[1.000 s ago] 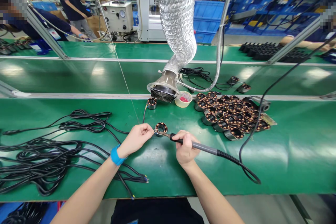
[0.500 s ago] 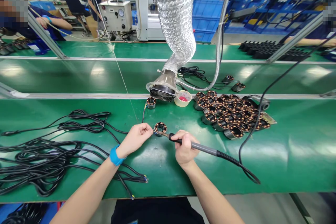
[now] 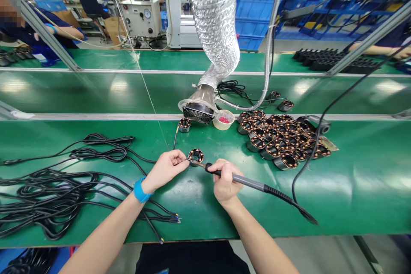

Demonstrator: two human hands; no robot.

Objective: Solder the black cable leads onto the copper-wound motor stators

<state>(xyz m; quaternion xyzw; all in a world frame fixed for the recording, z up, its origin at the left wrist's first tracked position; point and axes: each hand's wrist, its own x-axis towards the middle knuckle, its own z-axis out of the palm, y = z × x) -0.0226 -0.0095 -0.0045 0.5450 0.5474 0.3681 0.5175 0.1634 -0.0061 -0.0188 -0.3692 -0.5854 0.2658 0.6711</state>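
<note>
On the green table, a ring-shaped motor stator with copper windings (image 3: 195, 157) stands between my hands. My right hand (image 3: 226, 181) is wrapped round a soldering iron (image 3: 248, 182), whose tip touches the stator's lower left rim. At that same edge, my left hand (image 3: 170, 167) is pinched; what lies between its fingertips is too small to name. Behind, a second stator (image 3: 184, 125) stands upright with a black cable (image 3: 175, 138) at its left side. A cream bowl with red material (image 3: 224, 120) sits beside the fume extractor's mouth (image 3: 199, 111).
Coiled black cables (image 3: 48, 199) cover the left of the table. A cluster of several stators (image 3: 282, 139) stands at the right. A silver duct (image 3: 215, 21) hangs over the middle. The iron's cord loops at the right. A co-worker's arm (image 3: 66, 32) shows at the far left.
My left fingertips have shifted slightly right and down at the stator's edge. The iron has moved slightly left. A stator at the back right has shifted slightly left.
</note>
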